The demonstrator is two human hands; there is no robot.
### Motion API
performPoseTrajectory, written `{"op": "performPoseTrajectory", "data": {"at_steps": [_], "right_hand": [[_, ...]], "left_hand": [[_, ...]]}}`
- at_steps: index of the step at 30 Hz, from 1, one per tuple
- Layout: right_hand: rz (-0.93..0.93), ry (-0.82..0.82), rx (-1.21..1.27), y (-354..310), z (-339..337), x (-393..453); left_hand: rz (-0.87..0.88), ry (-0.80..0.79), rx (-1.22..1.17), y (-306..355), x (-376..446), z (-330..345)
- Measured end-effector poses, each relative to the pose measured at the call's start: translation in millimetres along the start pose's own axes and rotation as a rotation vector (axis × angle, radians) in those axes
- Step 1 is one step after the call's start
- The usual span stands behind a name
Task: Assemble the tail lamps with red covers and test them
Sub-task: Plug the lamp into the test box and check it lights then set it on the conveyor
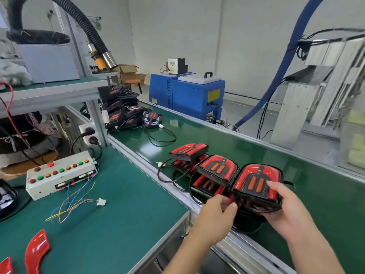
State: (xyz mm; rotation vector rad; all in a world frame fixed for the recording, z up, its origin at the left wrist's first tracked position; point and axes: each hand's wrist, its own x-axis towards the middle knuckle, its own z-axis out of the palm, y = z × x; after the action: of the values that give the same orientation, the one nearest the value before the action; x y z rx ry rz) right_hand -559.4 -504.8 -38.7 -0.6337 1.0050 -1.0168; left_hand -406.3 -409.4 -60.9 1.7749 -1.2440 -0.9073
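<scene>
Your right hand (pixel 287 207) gripped a glossy red-covered black tail lamp (pixel 256 182) over the green conveyor belt (pixel 256 143). Your left hand (pixel 215 218) pinched its black cable (pixel 262 210), fingers curled.

tail lamps (pixel 217 171) on conveyor (pixel 296 165), right of button box (pixel 59 175)
</scene>
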Motion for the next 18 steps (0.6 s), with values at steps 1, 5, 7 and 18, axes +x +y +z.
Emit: {"op": "performPoseTrajectory", "data": {"at_steps": [1, 5, 7, 18], "right_hand": [[-0.003, 0.019, -0.062, 1, 0, 4], [-0.063, 0.092, -0.327, 0, -1, 21], [-0.072, 0.096, -0.442, -3, -1, 26], [-0.338, 0.466, -0.89, 25, 4, 39]], "left_hand": [[-0.01, -0.013, -0.009, -4, -2, 4], [-0.038, -0.006, -0.086, -16, -6, 13], [-0.057, -0.017, -0.146, -18, -8, 15], [0.007, 0.029, -0.105, -31, -22, 22]]}}
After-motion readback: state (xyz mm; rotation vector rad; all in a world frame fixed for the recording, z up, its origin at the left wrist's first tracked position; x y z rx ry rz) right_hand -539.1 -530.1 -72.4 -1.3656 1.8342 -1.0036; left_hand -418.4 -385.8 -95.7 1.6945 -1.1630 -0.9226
